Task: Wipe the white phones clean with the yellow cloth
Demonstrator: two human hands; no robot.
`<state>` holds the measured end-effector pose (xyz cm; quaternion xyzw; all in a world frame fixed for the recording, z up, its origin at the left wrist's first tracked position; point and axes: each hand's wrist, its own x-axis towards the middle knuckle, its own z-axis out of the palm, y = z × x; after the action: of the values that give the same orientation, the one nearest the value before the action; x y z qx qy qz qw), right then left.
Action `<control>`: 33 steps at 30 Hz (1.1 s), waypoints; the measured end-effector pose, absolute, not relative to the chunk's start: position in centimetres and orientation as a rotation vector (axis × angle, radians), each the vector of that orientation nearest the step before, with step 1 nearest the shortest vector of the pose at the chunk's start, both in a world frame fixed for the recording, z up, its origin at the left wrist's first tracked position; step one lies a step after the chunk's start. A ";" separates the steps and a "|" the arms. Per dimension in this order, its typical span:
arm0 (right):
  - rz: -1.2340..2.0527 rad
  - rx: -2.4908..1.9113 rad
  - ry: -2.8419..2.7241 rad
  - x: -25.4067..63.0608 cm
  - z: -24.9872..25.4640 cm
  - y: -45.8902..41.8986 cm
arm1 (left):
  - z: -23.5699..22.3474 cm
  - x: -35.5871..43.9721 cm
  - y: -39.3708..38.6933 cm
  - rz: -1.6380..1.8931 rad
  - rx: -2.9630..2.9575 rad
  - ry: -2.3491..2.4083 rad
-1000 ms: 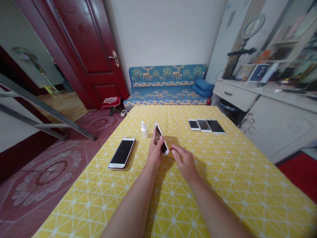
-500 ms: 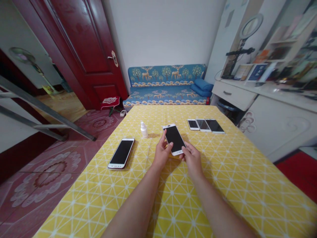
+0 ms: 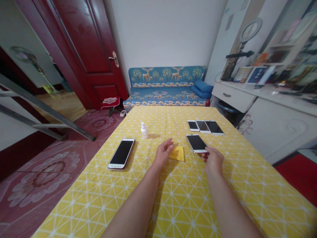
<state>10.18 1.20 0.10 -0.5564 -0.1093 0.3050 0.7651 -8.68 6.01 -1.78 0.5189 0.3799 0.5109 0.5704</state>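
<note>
My right hand [image 3: 214,161] has its fingers on the lower right corner of a white smartphone [image 3: 196,143], which lies flat with its dark screen up. My left hand [image 3: 162,154] rests on the yellow tablecloth [image 3: 188,198], holding nothing, with its fingertips beside a small yellow cloth [image 3: 177,153]. Left of that hand lies a smartphone with a black screen [image 3: 121,153]. A small white dropper bottle [image 3: 144,131] stands upright farther up the table. Three more smartphones [image 3: 203,126] lie side by side near the far edge, screens up.
The table's left edge drops to a patterned red tile floor [image 3: 49,172]. Beyond its far edge stands a blue sofa [image 3: 167,87], with a dark red door [image 3: 86,49] to the left. A white drawer cabinet [image 3: 232,97] with a ring light [image 3: 250,31] stands to the right.
The white smartphone has left my left hand and moved right, now lying flat. My hands have moved apart. The yellow cloth now shows between them.
</note>
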 end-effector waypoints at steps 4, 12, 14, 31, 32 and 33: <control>0.675 -1.211 -0.236 10.1 -0.4 1.5 | -1.8 -8.7 6.1 1.200 1.177 0.898; 0.680 -1.206 -0.332 10.5 -1.0 2.3 | -1.7 -8.8 5.9 1.215 1.138 0.900; 0.665 -1.206 -0.356 10.6 -1.3 2.4 | -1.6 -8.8 5.9 1.223 1.125 0.896; 0.025 -2.028 -1.168 9.5 -0.7 1.4 | -1.8 -8.7 5.8 1.284 1.282 1.040; 0.012 -2.052 -1.183 9.5 -0.8 1.5 | -1.7 -8.9 5.9 1.303 1.299 1.053; -0.001 -2.067 -1.196 9.6 -0.9 1.6 | -1.4 -9.3 5.9 1.336 1.344 1.073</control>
<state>9.61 1.62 -0.88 -0.8048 -0.4658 -0.0005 0.3680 -9.34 5.90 -1.43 0.5468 0.4366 0.5435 0.4637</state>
